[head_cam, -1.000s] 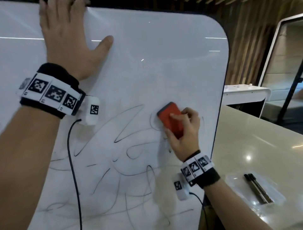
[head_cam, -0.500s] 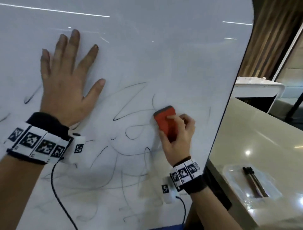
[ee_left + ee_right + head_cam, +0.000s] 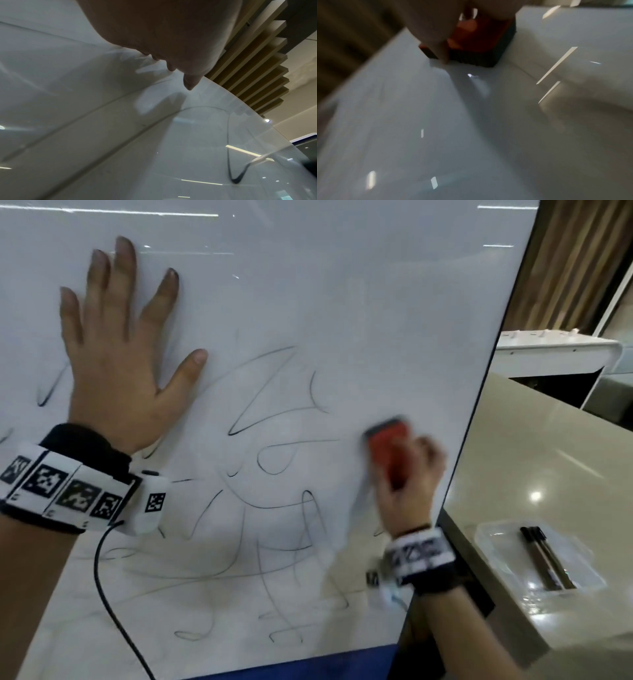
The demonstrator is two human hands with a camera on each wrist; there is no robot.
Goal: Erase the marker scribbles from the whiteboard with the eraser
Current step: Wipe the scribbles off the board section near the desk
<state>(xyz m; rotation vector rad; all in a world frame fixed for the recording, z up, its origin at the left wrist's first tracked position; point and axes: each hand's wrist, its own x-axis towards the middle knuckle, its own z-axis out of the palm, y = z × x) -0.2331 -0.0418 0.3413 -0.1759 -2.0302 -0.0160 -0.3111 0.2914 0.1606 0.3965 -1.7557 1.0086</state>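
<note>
Right hand (image 3: 411, 484) grasps red eraser (image 3: 388, 451) right of scribbles (image 3: 274, 467), left hand (image 3: 116, 361) splayed flat bracing whiteboard (image 3: 342, 302); hurried passes risk leaving smears.

- The red block eraser with a dark felt base (image 3: 388, 448), gripped in the right hand (image 3: 411, 484), has slid right, towards the glossy whiteboard's (image 3: 342, 302) dark edge.
- Black marker scribbles (image 3: 274, 508) around its previous spot are gone; that patch reads clean.

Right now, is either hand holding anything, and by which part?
The right hand grips the red block eraser by its lower end. The left hand holds nothing.
</note>
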